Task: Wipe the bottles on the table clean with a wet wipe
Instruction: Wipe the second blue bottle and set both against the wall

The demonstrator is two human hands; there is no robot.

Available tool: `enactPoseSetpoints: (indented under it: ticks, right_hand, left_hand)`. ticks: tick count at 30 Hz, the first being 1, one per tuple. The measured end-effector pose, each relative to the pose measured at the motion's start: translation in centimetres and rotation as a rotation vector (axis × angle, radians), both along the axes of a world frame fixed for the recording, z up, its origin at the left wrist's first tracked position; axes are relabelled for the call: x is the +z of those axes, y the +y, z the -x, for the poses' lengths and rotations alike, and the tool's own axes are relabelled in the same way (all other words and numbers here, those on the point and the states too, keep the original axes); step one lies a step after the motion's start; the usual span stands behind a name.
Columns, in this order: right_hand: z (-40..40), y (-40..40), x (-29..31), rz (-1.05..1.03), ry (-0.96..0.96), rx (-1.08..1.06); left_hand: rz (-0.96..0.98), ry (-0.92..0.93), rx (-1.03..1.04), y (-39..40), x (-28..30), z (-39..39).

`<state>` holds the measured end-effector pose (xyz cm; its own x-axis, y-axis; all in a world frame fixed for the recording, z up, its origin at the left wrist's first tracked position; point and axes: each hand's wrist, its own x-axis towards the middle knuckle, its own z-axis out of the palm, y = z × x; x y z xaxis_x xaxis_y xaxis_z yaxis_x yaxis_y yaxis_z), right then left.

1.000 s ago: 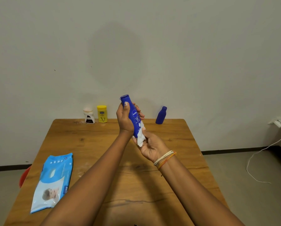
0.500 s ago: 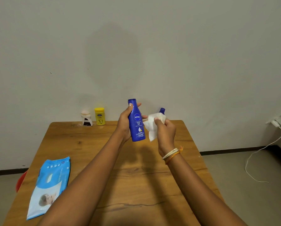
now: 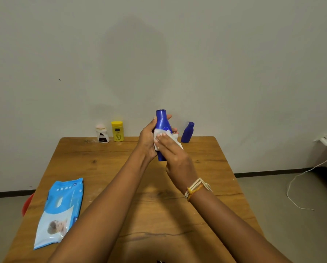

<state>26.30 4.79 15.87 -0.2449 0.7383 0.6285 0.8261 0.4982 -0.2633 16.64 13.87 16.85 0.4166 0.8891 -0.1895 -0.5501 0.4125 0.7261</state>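
My left hand [image 3: 147, 138] grips a tall blue lotion bottle [image 3: 162, 121] upright above the far half of the wooden table [image 3: 105, 166]. A white wet wipe [image 3: 159, 135] lies against the bottle's front, pressed there by my right hand [image 3: 173, 151], whose fingers cover the label. Only the bottle's neck, cap end and base show. Three other bottles stand along the table's far edge: a small white one [image 3: 102, 134], a yellow one [image 3: 117, 131] and a small blue one [image 3: 187, 132].
A blue pack of wet wipes [image 3: 59, 211] lies flat near the table's left edge. Something red [image 3: 27, 205] sits on the floor under that edge. A white cable [image 3: 308, 173] trails over the floor at the right. A plain wall stands just behind the table.
My right hand has brought the wipe from beside the bottle onto its front. The bottle, earlier tilted left, now stands upright in my left hand.
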Motion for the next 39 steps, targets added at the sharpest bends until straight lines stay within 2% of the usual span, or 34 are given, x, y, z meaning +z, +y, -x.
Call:
enactPoseSetpoints:
  ticks: [3,5,9,11,15,22,24,28,32,36,39]
  right_hand:
    - [-1.2,-1.7,-1.2,-0.004,-0.112,0.087]
    - [-2.0,-1.9,-1.2,-0.031,-0.11,0.106]
    - [-2.7,0.2,1.6,-0.168,0.151,-0.043]
    - [-2.6,2.2,3.0,-0.155,0.162,-0.086]
    - [-1.6,3.5,1.8,-0.023,0.004,-0.085]
    - [-3.3,-1.5,-3.0,-0.093,-0.252,0.183]
    - [-4.0,-1.5,-2.7,-0.13,-0.186,0.186]
    - [-4.2,1.3,0.9,-0.196,0.124,-0.004]
    - [-4.6,3.6,1.7,-0.049,0.119,-0.056]
    - [-5.2,1.7,-1.9,-0.027,0.116,-0.053]
    - [-5.8,-0.8,-4.7,0.0,0.193,-0.032]
  left_hand:
    - [-0.037,0.048,0.018,0.2,-0.1,0.4]
    - [-0.056,0.064,0.026,0.2,-0.1,0.4]
    - [-0.004,0.007,0.031,0.0,-0.1,0.2]
    - [0.029,-0.019,0.014,-0.3,-0.3,-0.3]
    - [0.037,-0.025,0.022,-0.6,-0.2,-0.6]
    - [-0.045,0.051,0.016,-0.1,-0.9,0.6]
    - [-0.04,0.055,0.015,-0.2,-1.0,0.4]
    - [-0.029,0.059,-0.003,-0.5,-1.4,-0.6]
    - [-0.063,0.093,0.021,-0.9,-1.9,-1.4]
    - [-0.031,0.075,0.062,0.0,-1.7,-1.8]
    - [-0.037,0.079,0.076,0.5,-2.0,-2.1]
